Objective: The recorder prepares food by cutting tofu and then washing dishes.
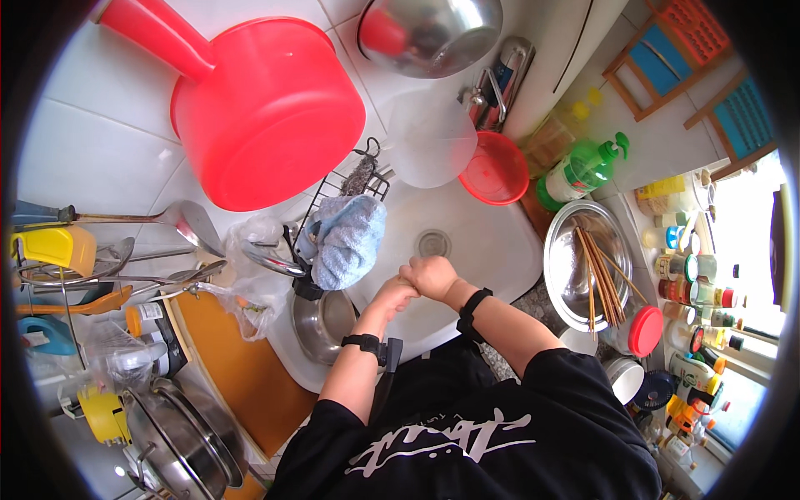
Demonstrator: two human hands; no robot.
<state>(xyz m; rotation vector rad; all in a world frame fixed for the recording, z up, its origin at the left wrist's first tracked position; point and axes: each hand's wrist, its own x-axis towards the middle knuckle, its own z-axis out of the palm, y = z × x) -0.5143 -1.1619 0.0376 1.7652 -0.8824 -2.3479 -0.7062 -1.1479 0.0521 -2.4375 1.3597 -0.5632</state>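
Observation:
Over the near part of the white sink (pixel 487 250), my left hand (pixel 395 295) and my right hand (pixel 431 277) meet and press together. Both sets of fingers are curled closed; whatever may lie between them is hidden. Just beyond my hands is the round sink drain (pixel 432 243). A light blue cloth (pixel 348 242) hangs on a black wire rack (pixel 329 190) at the sink's left side, close to my left hand. Below the cloth, a steel bowl (pixel 323 321) sits beside my left wrist.
At the left hang a red dipper (pixel 275 117), a ladle (pixel 190 223) and steel pots (pixel 171 442). To the right are a red basin (pixel 495 169), a green pump bottle (pixel 575 175), a steel basin (pixel 567 271) holding chopsticks (pixel 598 275), and several jars. The faucet (pixel 477 100) stands behind.

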